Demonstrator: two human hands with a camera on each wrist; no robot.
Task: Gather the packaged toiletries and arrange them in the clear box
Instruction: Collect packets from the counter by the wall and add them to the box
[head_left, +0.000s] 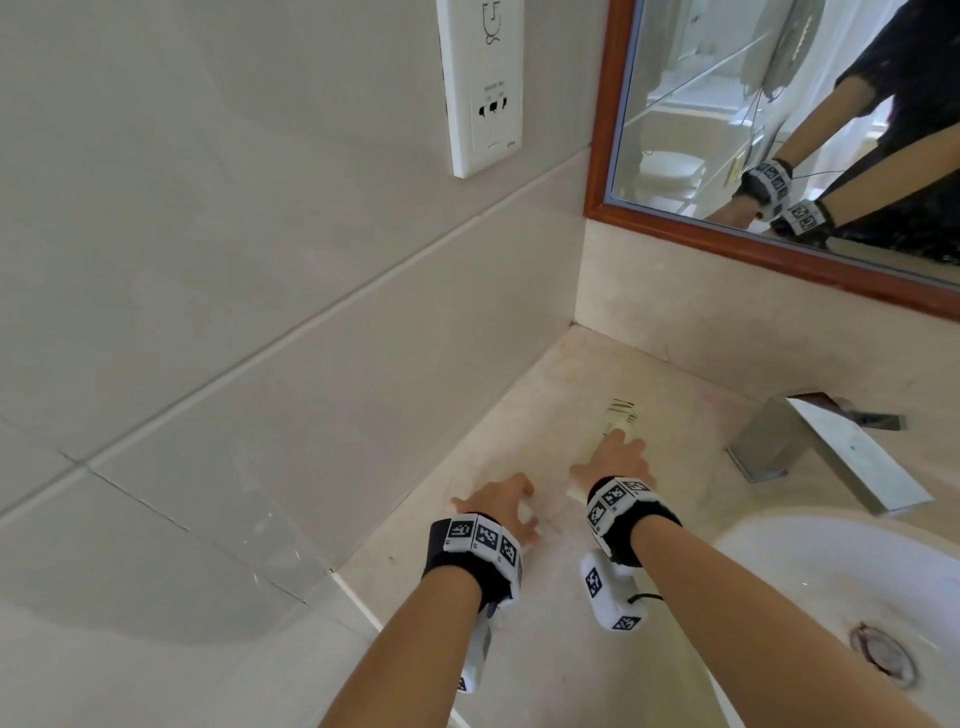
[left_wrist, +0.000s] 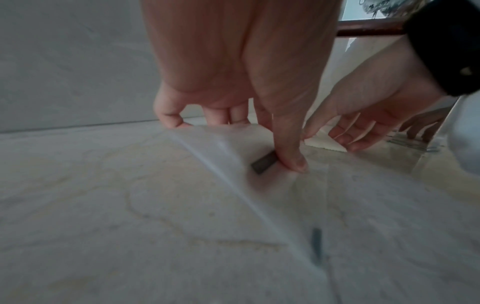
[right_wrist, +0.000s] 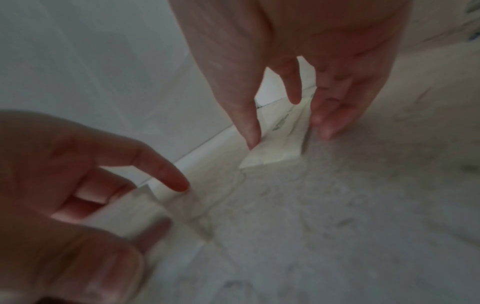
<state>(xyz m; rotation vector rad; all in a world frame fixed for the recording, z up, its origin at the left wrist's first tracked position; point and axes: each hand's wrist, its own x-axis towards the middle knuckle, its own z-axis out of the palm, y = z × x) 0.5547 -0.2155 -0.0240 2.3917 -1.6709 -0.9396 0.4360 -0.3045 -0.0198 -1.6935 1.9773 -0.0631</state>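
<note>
My left hand (head_left: 498, 506) is down on the marble tabletop (head_left: 675, 415), thumb and fingers pinching a clear plastic packet (left_wrist: 233, 164) with a small dark item inside, packet lying flat beside the wall. My right hand (head_left: 615, 457) is just ahead and to the right, thumb and fingers straddling a long cream packaged toiletry (right_wrist: 283, 139) lying flat under it. I can't tell if it's gripped yet or only touched. Faucet (head_left: 826, 452) and sink (head_left: 831, 571) are off to my right.
</note>
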